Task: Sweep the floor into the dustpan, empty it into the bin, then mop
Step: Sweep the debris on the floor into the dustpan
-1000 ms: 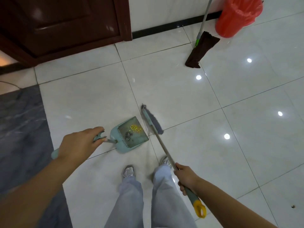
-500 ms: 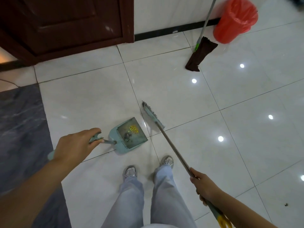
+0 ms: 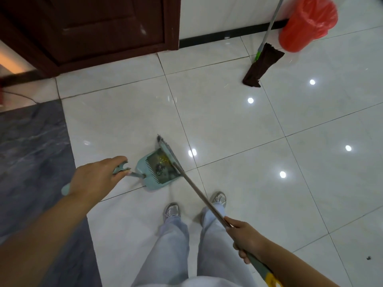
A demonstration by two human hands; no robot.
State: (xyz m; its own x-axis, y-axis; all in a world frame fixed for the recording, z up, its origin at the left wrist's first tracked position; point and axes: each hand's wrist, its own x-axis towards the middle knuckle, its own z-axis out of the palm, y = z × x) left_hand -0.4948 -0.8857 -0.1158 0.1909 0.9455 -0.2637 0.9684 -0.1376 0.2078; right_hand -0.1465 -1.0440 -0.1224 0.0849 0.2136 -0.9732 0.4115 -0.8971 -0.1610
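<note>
Dustpan (image 3: 157, 172) sits on white floor tiles (image 3: 228, 121), holding debris; left hand (image 3: 97, 177) grips its handle. Right hand (image 3: 244, 238) grasps the broom (image 3: 165, 149), head at the pan's mouth.

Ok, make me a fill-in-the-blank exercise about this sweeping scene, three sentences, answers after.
1. The left hand holds the handle of the ____.
2. The right hand holds the ____, whose head lies at the dustpan mouth.
3. The mop stands beside a bin lined in ____ plastic.

Answers: dustpan; broom; red
</note>
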